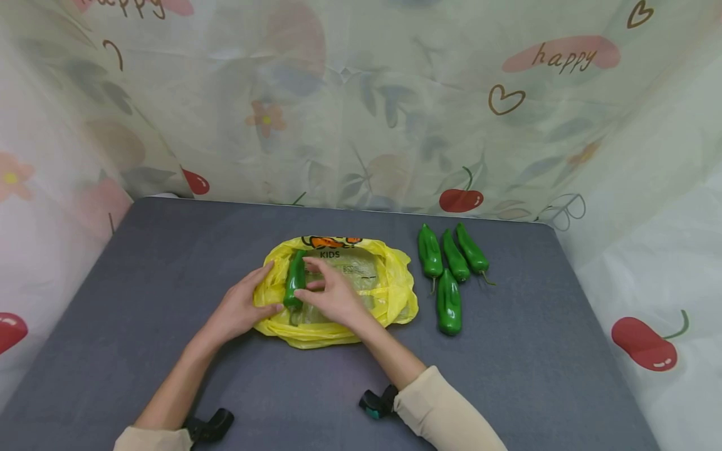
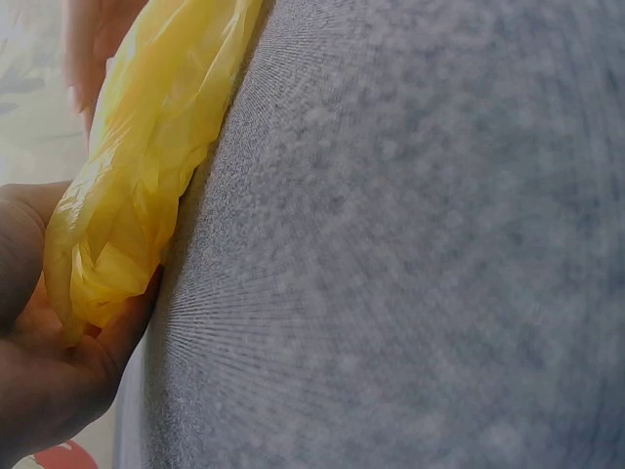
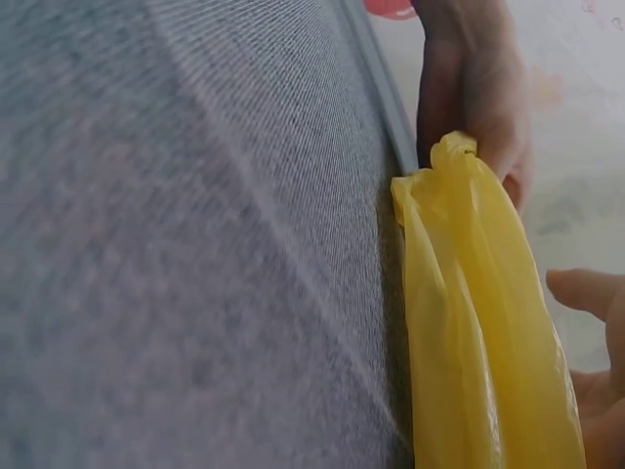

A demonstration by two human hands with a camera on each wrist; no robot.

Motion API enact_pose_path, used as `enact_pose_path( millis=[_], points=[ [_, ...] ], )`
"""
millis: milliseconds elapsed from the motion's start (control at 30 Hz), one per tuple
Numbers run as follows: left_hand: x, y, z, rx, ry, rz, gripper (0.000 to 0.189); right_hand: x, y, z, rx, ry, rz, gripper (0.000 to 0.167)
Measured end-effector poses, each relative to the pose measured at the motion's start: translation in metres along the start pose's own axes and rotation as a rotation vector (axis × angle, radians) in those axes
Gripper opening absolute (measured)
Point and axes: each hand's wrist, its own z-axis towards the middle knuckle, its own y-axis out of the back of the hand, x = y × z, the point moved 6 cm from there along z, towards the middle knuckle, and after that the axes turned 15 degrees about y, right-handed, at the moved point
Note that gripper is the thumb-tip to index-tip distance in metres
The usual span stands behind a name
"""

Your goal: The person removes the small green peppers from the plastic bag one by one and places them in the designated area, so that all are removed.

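A yellow plastic bag lies with its mouth spread wide on the grey table. Inside, against its left wall, is a green pepper. My left hand holds the bag's left edge, thumb over the rim; the left wrist view shows yellow plastic between thumb and fingers. My right hand reaches over the bag's opening, its thumb and a fingertip right at the pepper's right side, the fingers spread apart. In the right wrist view this hand is partly cut off beyond the bag's yellow side.
To the right of the bag, several more green peppers lie grouped on the table. A patterned curtain hangs behind the table's far edge, with similar sheets at both sides. Black wrist cameras sit by both sleeves.
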Motion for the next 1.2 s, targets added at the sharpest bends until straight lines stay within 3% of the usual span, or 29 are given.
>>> enact_pose_path(
  millis=[833, 1200],
  points=[
    [-0.001, 0.001, 0.0, -0.013, -0.016, 0.004, 0.088, 0.001, -0.012, 0.013, 0.045, -0.03, -0.217, 0.079],
    [0.001, -0.001, 0.001, -0.003, -0.007, 0.005, 0.088, -0.004, -0.013, 0.014, 0.051, -0.075, -0.153, 0.071]
  ],
)
